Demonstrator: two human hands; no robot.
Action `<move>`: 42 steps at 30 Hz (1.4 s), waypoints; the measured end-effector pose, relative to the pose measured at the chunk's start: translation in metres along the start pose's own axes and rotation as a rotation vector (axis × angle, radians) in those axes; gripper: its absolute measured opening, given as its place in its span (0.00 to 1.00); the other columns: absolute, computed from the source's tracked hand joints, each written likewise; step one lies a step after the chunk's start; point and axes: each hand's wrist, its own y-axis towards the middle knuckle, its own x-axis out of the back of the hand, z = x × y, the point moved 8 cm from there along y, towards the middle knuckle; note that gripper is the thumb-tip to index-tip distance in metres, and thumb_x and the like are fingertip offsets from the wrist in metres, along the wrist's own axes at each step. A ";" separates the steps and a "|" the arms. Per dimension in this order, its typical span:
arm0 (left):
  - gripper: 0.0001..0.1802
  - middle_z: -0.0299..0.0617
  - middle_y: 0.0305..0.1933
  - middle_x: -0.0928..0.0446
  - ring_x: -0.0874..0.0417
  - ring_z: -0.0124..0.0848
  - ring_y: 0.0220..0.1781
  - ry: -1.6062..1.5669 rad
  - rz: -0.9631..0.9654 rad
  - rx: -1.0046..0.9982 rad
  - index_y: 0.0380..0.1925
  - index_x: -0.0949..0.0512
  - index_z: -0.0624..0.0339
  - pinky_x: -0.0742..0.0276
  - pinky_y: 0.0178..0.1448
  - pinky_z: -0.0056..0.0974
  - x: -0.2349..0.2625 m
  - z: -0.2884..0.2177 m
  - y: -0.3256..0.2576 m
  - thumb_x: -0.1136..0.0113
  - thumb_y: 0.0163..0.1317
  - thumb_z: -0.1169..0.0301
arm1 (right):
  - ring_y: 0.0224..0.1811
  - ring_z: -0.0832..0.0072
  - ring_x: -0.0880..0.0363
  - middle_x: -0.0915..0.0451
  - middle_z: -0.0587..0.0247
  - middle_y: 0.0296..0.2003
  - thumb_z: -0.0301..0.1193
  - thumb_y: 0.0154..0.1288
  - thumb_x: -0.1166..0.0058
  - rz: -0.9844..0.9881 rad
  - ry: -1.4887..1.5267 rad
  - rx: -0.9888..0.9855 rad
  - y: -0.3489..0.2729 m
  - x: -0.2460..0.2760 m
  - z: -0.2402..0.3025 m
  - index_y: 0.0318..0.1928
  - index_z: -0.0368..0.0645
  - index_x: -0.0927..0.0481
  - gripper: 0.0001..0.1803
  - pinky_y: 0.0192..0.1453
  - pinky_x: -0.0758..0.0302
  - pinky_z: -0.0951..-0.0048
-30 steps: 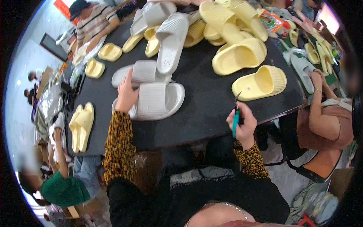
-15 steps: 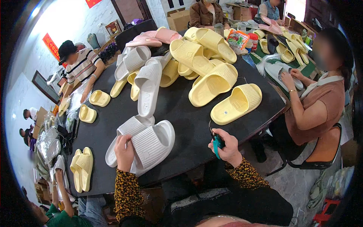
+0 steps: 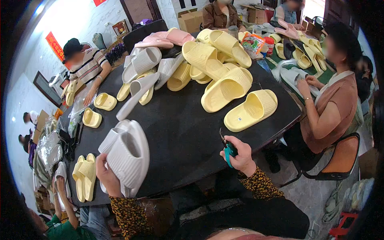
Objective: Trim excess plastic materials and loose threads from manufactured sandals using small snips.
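My left hand [image 3: 107, 176] grips the heel end of a white ribbed slide sandal [image 3: 129, 157] and lifts it off the black table [image 3: 184, 132]; a second white sandal [image 3: 111, 137] lies just behind it. My right hand [image 3: 239, 157] rests at the table's near edge and holds small teal-handled snips [image 3: 228, 149], blades pointing up. A yellow slide sandal [image 3: 252, 110] lies beyond that hand, with a heap of yellow sandals [image 3: 216, 66] farther back.
White sandals [image 3: 144, 66] and pink ones [image 3: 168, 38] are piled at the back. Small yellow sandals [image 3: 85, 176] lie at the left edge. A person in a brown top [image 3: 332, 112] sits to the right, a person in a striped shirt [image 3: 86, 68] at far left.
My left hand has picked the white sandal up off the table and drawn it toward me. My right hand with the snips stayed at the table edge. The view tilted up.
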 end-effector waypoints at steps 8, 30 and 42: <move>0.07 0.43 0.35 0.26 0.25 0.32 0.39 -0.012 0.054 -0.012 0.38 0.27 0.70 0.29 0.48 0.32 -0.006 -0.007 -0.009 0.49 0.60 0.82 | 0.24 0.74 0.19 0.20 0.61 0.28 0.25 0.51 0.31 -0.012 -0.026 0.017 -0.002 0.000 0.002 0.53 0.36 0.27 0.28 0.30 0.25 0.76; 0.08 0.51 0.34 0.26 0.25 0.49 0.39 -0.025 0.323 -0.093 0.36 0.25 0.65 0.29 0.44 0.44 -0.086 -0.060 -0.046 0.47 0.55 0.82 | 0.27 0.72 0.18 0.20 0.59 0.30 0.27 0.49 0.30 -0.017 -0.047 0.014 -0.008 0.001 0.000 0.53 0.37 0.27 0.30 0.32 0.24 0.75; 0.20 0.52 0.40 0.26 0.27 0.49 0.46 0.132 0.530 0.065 0.45 0.29 0.67 0.34 0.54 0.48 -0.091 -0.028 -0.053 0.38 0.54 0.69 | 0.33 0.67 0.17 0.18 0.54 0.36 0.30 0.50 0.30 -0.026 0.028 -0.146 -0.016 -0.002 -0.022 0.51 0.35 0.24 0.27 0.38 0.22 0.72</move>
